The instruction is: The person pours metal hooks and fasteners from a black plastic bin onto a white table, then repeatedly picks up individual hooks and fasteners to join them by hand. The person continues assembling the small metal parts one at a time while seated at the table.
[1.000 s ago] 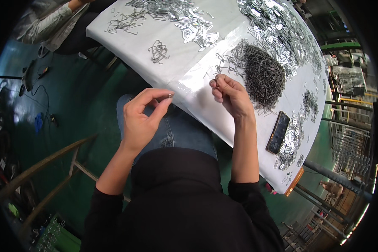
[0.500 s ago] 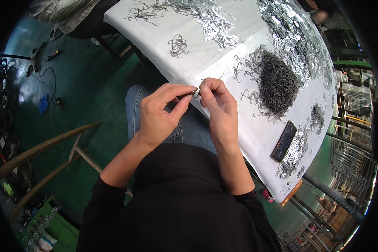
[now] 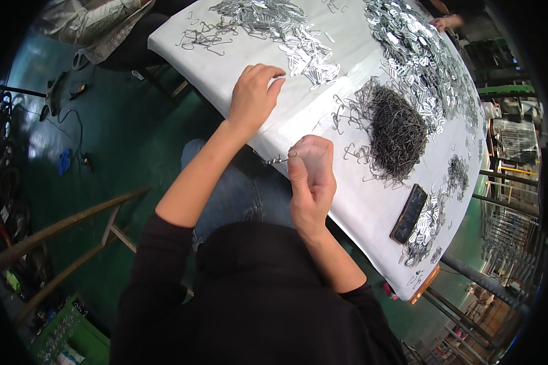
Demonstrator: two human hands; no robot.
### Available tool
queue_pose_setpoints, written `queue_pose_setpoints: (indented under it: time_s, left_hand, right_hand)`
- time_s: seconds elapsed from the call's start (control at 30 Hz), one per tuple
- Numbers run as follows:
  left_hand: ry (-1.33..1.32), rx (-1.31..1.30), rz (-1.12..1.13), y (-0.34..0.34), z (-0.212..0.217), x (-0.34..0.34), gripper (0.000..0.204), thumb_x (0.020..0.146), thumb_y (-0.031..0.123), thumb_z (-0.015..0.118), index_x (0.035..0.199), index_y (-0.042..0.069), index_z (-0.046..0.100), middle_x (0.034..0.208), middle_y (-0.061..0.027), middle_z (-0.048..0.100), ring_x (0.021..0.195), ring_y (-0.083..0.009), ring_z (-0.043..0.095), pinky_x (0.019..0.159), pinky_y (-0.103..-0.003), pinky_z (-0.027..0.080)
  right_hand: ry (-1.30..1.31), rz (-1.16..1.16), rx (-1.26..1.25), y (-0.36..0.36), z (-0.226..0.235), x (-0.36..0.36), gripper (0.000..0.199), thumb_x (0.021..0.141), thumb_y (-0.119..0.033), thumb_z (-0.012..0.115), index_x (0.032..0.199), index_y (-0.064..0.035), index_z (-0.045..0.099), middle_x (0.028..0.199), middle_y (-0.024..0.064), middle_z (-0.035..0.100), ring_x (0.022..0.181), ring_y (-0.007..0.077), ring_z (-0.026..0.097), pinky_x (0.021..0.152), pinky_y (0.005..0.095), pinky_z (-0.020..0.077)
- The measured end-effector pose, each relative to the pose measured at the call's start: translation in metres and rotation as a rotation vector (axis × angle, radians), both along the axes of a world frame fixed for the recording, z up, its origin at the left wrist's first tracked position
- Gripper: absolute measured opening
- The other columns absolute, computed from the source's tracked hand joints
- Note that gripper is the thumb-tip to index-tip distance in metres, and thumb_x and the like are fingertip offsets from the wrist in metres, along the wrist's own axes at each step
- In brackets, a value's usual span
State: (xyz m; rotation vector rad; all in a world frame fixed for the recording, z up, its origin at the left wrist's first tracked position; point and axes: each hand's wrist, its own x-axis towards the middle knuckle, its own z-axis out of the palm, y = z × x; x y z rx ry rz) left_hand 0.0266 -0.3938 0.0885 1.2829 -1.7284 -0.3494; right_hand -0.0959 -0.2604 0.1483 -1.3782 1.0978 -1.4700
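Observation:
My right hand (image 3: 313, 173) is closed in a pinch over the table's near edge. Between its thumb and fingers is a bent wire hook (image 3: 278, 160), whose dark, twisted-looking end sticks out leftward. My left hand (image 3: 252, 100) hovers over the white-covered table (image 3: 304, 115), close to a heap of small silvery metal plates (image 3: 312, 64). Its fingers are curved, with a gap between index finger and thumb and nothing visible in it. Whatever lies under the left hand is hidden.
A dense pile of dark wire hooks (image 3: 399, 131) sits right of my right hand. A black phone (image 3: 409, 213) lies beside more metal pieces (image 3: 426, 225). Another person's hand (image 3: 447, 23) touches the far-right heap of plates (image 3: 408, 58). A wooden chair frame (image 3: 73, 225) stands at left.
My hands have parted. The left let go of the hook and moved up and forward over the table; the right keeps the hook and has dropped slightly. Another person's hand now shows clearly at far right.

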Motion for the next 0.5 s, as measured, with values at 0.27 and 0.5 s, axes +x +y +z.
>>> queue_pose_setpoints:
  time_s: [0.27, 0.5]
  left_hand:
    - [-0.642, 0.23, 0.167, -0.076, -0.019, -0.043, 0.02, 0.082, 0.01, 0.063, 0.099, 0.0, 0.065, 0.099, -0.0142, 0.065, 0.097, -0.0296, 0.06, 0.081, -0.042, 0.05]
    - [-0.938, 0.15, 0.113, -0.083, -0.015, -0.043, 0.02, 0.083, 0.008, 0.059, 0.1, 0.001, 0.064, 0.101, -0.0138, 0.066, 0.097, -0.0273, 0.062, 0.077, -0.041, 0.052]
  right_hand:
    - [-0.009, -0.022, 0.032, 0.007, -0.008, -0.004, 0.007, 0.086, -0.004, 0.063, 0.092, -0.0036, 0.059, 0.1, 0.0083, 0.05, 0.082, 0.0147, 0.048, 0.069, 0.0253, 0.041]
    - [0.042, 0.017, 0.029, 0.01, -0.007, -0.005, 0.008, 0.086, -0.003, 0.063, 0.093, -0.002, 0.058, 0.099, 0.0084, 0.05, 0.079, 0.0148, 0.049, 0.066, 0.0257, 0.0421]
